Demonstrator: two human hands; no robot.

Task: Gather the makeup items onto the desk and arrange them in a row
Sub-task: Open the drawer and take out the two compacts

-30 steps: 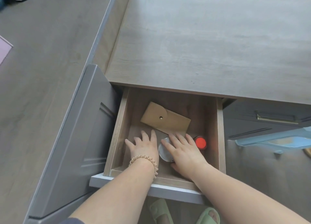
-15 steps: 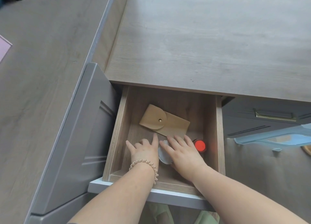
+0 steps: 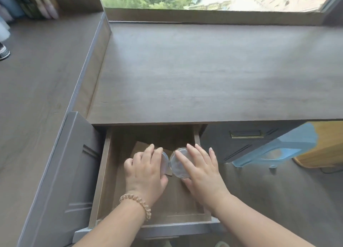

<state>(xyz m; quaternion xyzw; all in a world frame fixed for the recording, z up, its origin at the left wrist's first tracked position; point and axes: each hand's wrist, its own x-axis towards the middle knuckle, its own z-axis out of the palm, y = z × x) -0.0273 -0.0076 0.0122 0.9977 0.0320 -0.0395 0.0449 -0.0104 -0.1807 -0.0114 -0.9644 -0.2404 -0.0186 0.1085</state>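
Both hands are down in the open wooden drawer (image 3: pixel 103 172) under the front edge of the grey-brown wood-grain desk top (image 3: pixel 204 76), one makeup item each. The left hand (image 3: pixel 146 172) grips a round flat clear-and-silvery plastic compact (image 3: pixel 165 162), the left compact: fingers curled over its top, thumb tucked under the near edge, a closed wrap that leaves only the right rim showing. The right hand (image 3: pixel 201 174) holds a second round flat clear-and-silvery compact (image 3: pixel 178 165), the right compact: fingers laid long across the lid, thumb under the near edge, a shallow pinch. This disc is tilted up, so probably off the drawer floor, cannot tell for sure. The compacts are rim to rim mid-drawer, touching or just apart, cannot tell, above a flat tan pouch (image 3: pixel 138 147) whose corner pokes out past the left fingers. One item per hand makes sense, since both can go up in one trip. Both are in the drawer and not on the desk, so this looks like the gathering step, early, row not started. The next move likely needs both lifted clear of the drawer's front rim and the desk's front edge, then set side by side near that edge. Risks: the discs are thin and smooth, the right pinch looks the looser one and could slip, and knuckles may catch the overhang. Also a beaded coil bracelet (image 3: pixel 136 203) on the left wrist, a grey cabinet door (image 3: pixel 61 172) open left of the drawer, and a blue plastic stool (image 3: pixel 269 152) on the floor to the right
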